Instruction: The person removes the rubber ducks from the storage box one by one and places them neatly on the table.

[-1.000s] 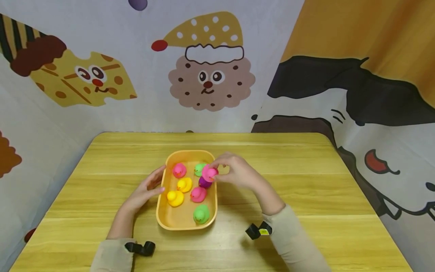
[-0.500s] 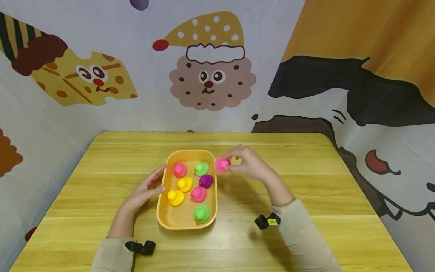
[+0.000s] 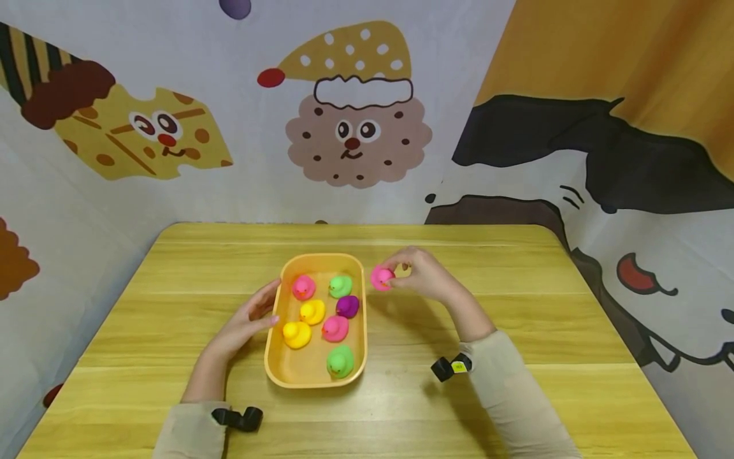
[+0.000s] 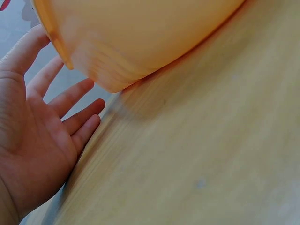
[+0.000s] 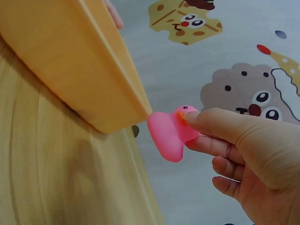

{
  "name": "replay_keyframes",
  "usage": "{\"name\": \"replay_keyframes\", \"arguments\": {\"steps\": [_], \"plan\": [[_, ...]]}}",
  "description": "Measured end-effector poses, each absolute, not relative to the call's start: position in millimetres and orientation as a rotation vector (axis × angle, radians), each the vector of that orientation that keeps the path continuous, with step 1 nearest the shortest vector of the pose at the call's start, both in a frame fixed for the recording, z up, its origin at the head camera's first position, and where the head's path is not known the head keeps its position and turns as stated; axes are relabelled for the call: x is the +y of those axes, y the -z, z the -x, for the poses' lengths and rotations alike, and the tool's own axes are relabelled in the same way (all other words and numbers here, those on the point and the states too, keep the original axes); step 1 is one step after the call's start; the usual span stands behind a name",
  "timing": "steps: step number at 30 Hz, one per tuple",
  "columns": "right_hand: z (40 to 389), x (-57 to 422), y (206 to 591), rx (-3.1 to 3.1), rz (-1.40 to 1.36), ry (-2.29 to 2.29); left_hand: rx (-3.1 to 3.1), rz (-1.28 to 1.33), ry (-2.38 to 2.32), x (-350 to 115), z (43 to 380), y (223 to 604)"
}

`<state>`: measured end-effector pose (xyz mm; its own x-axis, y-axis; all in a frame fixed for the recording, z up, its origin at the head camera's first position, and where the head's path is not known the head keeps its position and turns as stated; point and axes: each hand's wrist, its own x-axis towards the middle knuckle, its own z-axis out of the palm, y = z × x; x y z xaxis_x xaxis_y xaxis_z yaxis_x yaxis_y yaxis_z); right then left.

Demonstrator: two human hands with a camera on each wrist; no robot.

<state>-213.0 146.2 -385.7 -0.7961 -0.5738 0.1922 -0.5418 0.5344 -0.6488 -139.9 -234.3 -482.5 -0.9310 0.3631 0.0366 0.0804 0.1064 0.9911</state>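
Note:
An orange tray (image 3: 275,366) sits mid-table with several toy ducks in it: pink (image 3: 303,287), green (image 3: 341,285), purple (image 3: 347,306), yellow (image 3: 295,334) and others. My right hand (image 3: 421,277) pinches a pink duck (image 3: 381,278) just right of the tray's far corner, above the table. In the right wrist view that pink duck (image 5: 169,132) is held between thumb and fingers beside the tray wall (image 5: 70,65). My left hand (image 3: 246,319) rests open against the tray's left side; the left wrist view shows straight fingers (image 4: 70,101) by the tray (image 4: 136,42).
The yellow wooden table (image 3: 516,306) has bare surface to the right of and in front of the tray. Cartoon-printed cloth walls (image 3: 355,127) close in the back and both sides. Black wrist straps (image 3: 450,368) sit on both sleeves.
My right hand lifted the pink duck out of the tray and carried it right, past the tray's right rim. The left hand stayed at the tray.

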Motion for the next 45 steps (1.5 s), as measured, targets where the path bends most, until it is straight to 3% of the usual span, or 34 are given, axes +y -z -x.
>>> {"name": "replay_keyframes", "arguments": {"steps": [45], "plan": [[223, 149, 438, 2.652, 0.753, 1.134, 2.157, -0.405, -1.915, -233, 139, 481]]}}
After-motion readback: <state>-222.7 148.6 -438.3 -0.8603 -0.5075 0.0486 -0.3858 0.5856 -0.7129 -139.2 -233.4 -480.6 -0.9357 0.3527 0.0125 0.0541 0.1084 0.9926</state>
